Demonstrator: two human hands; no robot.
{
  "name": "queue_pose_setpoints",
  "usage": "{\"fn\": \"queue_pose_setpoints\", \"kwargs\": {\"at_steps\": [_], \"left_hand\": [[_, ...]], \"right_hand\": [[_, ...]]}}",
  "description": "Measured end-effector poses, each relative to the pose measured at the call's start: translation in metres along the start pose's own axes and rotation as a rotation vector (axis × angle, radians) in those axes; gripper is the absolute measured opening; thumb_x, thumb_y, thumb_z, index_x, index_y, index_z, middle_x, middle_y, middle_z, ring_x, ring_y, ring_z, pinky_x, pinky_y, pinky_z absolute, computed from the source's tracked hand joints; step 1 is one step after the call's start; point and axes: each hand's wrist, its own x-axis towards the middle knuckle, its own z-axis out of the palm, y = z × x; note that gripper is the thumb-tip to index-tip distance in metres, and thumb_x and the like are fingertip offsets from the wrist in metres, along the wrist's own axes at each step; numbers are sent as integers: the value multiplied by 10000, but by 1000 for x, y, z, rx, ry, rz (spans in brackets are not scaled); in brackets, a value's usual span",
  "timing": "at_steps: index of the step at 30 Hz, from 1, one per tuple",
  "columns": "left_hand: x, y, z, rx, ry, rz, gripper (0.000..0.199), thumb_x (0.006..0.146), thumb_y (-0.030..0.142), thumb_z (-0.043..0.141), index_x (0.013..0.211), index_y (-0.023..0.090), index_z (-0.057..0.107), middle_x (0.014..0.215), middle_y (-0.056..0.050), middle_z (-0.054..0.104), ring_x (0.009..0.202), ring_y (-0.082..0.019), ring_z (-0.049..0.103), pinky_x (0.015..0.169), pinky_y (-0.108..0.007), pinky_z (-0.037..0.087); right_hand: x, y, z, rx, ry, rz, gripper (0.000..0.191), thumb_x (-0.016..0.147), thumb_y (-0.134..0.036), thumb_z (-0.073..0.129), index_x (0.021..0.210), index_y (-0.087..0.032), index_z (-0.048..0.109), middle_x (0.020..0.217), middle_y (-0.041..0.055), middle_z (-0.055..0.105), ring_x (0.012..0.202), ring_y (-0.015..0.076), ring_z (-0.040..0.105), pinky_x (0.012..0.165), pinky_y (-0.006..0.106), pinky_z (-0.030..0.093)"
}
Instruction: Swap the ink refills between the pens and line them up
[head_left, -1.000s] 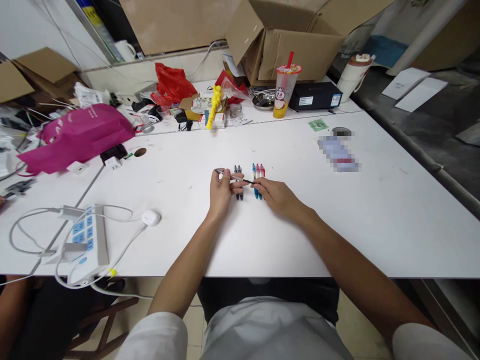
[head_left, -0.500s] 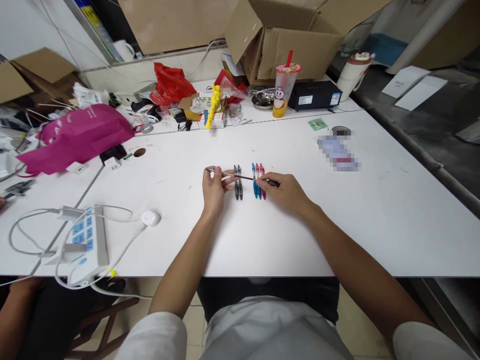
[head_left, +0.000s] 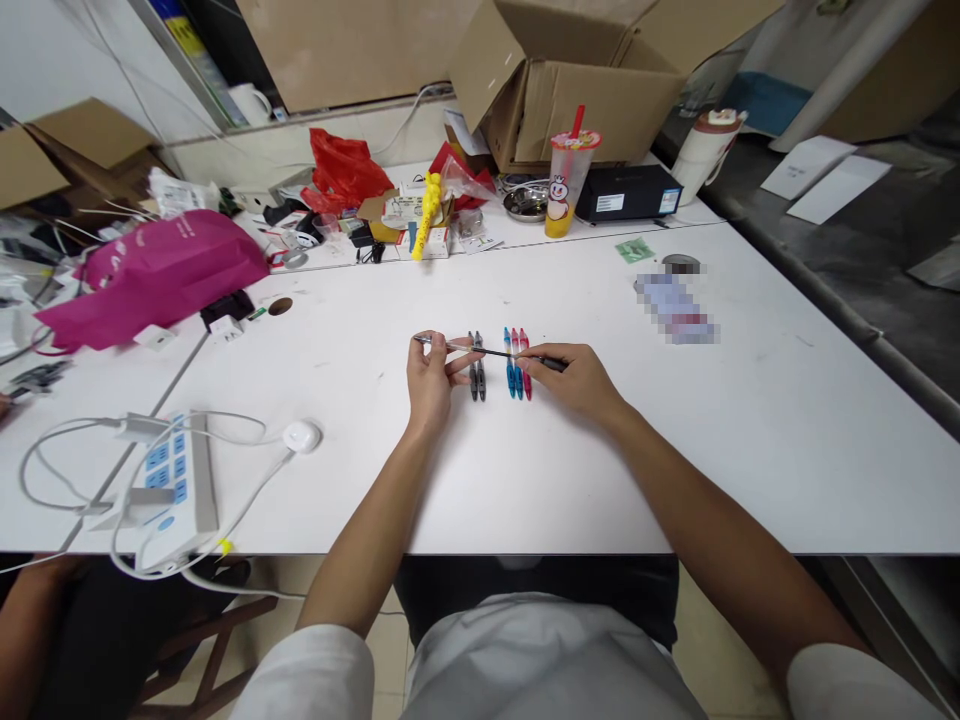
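Note:
My left hand [head_left: 430,395] is closed on the clear pen barrel [head_left: 459,347], its thumb and fingers pinching it while other fingers stretch out to the right. A thin dark refill [head_left: 495,352] runs between the two hands. My right hand [head_left: 581,382] pinches the refill near its right end, and a black pen grip [head_left: 553,364] shows in the same hand. Below the held parts, two black pens [head_left: 477,380] lie side by side on the table. To their right are two blue pens [head_left: 514,378] and a pink pen [head_left: 526,385], partly behind my right fingers.
A white power strip [head_left: 180,480] with cables lies at the left, near a magenta bag [head_left: 165,270]. Along the back stand a drink cup [head_left: 568,190], a black box [head_left: 630,193] and a cardboard box [head_left: 592,110]. A blurred-out item [head_left: 675,308] lies at the right.
My right hand has shifted slightly right, and the gap between the hands looks a little wider. The pens on the table have not moved.

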Motion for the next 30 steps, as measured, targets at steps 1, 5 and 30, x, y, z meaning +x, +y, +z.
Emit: {"fn": "queue_pose_setpoints", "kwargs": {"at_steps": [1,5,30], "left_hand": [[0,0,0,-3,-10,4,466,876,628,730,1008,259,478,1036,-67,787,871,-219,808,455,-165,457],[1,-2,0,-18,-44,24,487,857,637,744,1010,263,473,1035,-60,784,919,-232,808,455,-163,457],[8,7,-9,-79,137,-4,374,899,543,742,958,207,586,1040,-88,767,950,-195,784,551,-172,501]], "right_hand": [[0,0,1,13,9,4,237,826,-438,784,940,-238,842,965,65,817,870,239,734,816,410,592],[-1,-1,4,49,46,23,235,802,-436,807,924,-240,849,914,60,815,830,229,733,783,392,598],[3,4,-14,-21,83,-89,214,818,-437,794,909,-253,854,857,44,803,710,197,668,623,341,520]]}}
